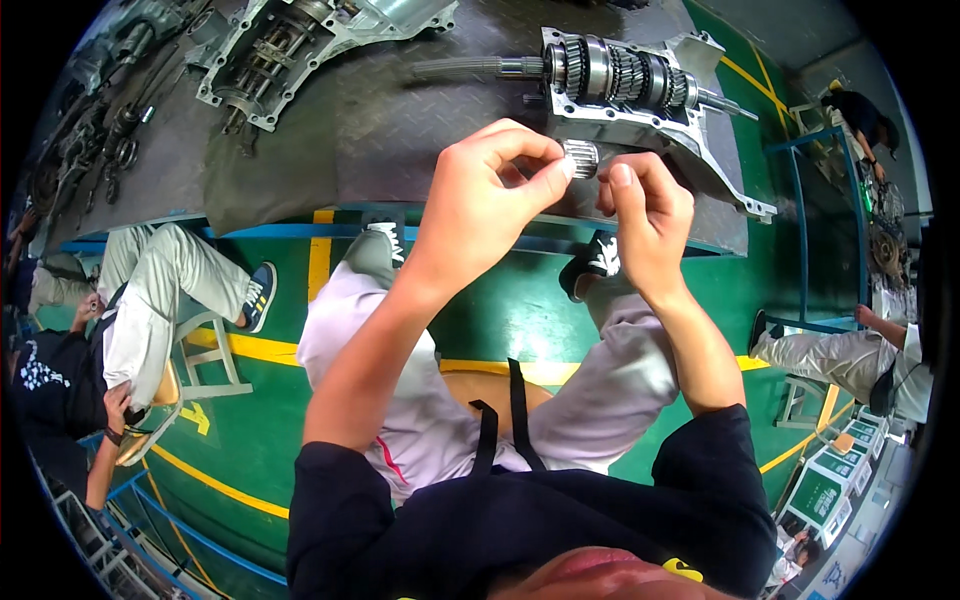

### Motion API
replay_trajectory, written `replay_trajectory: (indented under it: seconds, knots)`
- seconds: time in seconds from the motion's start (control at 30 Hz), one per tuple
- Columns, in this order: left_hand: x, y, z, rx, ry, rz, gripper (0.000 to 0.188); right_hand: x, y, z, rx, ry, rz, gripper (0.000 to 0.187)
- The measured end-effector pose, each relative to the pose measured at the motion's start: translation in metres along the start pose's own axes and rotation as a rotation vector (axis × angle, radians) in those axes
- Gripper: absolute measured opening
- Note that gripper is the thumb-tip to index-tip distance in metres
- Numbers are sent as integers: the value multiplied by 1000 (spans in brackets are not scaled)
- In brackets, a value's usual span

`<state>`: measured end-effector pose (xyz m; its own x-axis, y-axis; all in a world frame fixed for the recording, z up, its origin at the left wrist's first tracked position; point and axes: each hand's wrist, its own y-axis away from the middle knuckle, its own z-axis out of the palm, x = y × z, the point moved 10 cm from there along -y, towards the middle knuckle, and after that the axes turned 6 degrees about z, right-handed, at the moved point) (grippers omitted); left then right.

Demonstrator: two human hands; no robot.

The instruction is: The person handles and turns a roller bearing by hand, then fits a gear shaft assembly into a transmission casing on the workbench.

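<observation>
Between the thumb and forefinger of my left hand is a small metal needle roller bearing, its rollers showing along the side. My right hand is just to the right of the bearing, thumb and fingers curled together. Whatever those fingertips may hold is too small or hidden to make out. Both hands are above the bench's near edge. Just beyond them lies an open gearbox housing half, with a shaft carrying several gears in it and a long splined end pointing left.
Another open housing half lies at the back left of the metal-topped workbench. Several shafts and loose gear parts are at the far left. A dark cloth hangs over the front edge. Other people sit at left and right.
</observation>
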<state>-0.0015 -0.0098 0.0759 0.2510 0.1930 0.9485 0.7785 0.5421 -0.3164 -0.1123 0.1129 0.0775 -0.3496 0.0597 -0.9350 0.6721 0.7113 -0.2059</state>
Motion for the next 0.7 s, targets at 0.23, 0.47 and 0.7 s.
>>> replay_trajectory:
  seconds: [0.23, 0.47, 0.7]
  knots:
    - [-16, 2, 0, 26, 190, -143, 16, -24, 1, 5, 5, 93, -197, 19]
    - [-19, 3, 9, 24, 265, -148, 17, -18, 3, 6, -45, -19, -159, 16]
    - [-11, 3, 13, -19, 212, -153, 13, -11, -1, 0, -30, -109, -26, 13]
